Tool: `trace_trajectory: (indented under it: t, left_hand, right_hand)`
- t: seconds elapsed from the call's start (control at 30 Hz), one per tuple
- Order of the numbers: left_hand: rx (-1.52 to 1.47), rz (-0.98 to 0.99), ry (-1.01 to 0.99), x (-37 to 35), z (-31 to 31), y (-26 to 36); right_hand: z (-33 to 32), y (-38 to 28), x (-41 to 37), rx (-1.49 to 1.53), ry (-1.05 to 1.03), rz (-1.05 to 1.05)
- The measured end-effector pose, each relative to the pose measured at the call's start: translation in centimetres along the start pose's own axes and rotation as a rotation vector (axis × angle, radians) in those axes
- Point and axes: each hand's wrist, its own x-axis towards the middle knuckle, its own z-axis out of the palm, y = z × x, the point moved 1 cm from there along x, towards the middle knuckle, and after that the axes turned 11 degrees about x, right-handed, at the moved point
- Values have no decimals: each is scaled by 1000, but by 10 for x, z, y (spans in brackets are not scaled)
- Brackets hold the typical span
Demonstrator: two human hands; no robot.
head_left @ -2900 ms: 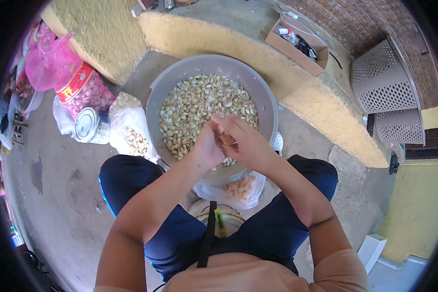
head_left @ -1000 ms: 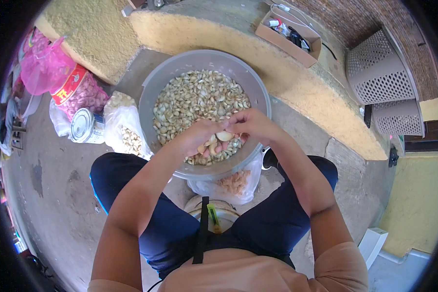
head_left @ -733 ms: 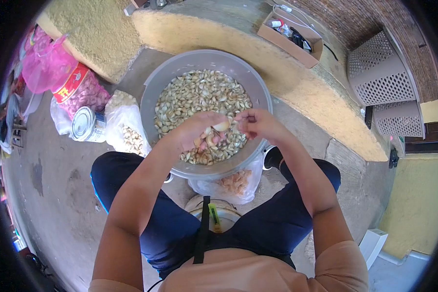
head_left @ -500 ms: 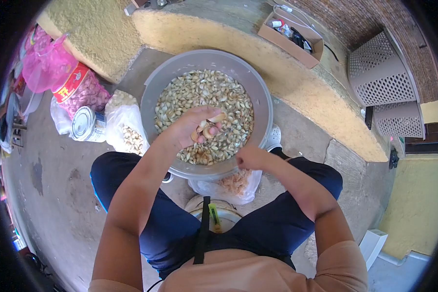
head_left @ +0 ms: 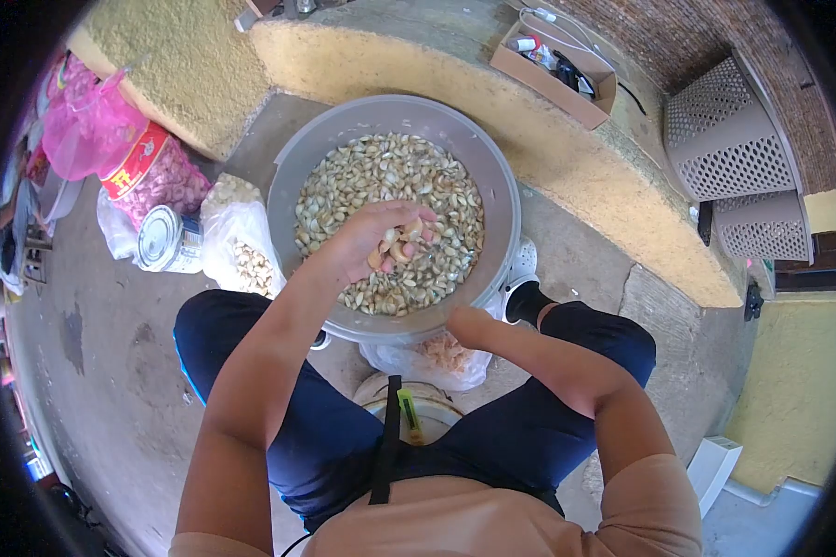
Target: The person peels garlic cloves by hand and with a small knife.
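A large grey basin (head_left: 492, 186) full of garlic cloves (head_left: 381, 186) stands on the floor between my knees. My left hand (head_left: 367, 243) hovers over the cloves near the basin's front and holds a few cloves (head_left: 398, 247) in its curled fingers. My right hand (head_left: 464, 327) has dropped below the basin's front rim, fingers closed, just above a clear plastic bag (head_left: 432, 357) that holds pinkish garlic skins. I cannot see what the right fingers pinch.
To the left lie a white bag of cloves (head_left: 246, 255), a tin can (head_left: 163, 239), a red-labelled jar of garlic (head_left: 153, 172) and a pink bag (head_left: 84, 130). A cardboard box (head_left: 553, 70) sits on the yellow ledge; white lattice baskets (head_left: 734, 153) stand at right.
My right hand left the left hand over the basin and moved down toward the bag of skins. The left hand stayed over the cloves, still holding a few.
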Motion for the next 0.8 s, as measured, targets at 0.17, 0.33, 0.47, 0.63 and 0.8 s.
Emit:
trace_trajectory:
  t: [0.17,0.33,0.47,0.63,0.8]
  left_hand:
    - [4,-32,45,1,-1,0]
    - [11,-28,116,4,-4,-5]
    - [210,36,176,6,3,-12]
    - [297,62,161,12,4,-20]
    - [8,3,178,14,9,-20]
  right_hand:
    - [-5,7,9,16,-10,-80]
    - [-81,-17,-5,970,420,-6]
    - [-126,-33,-24,1716,547,-171]
    - [-135,-41,-29,1775,477,-72]
    - [-132,-32,-20,1914,452,-92]
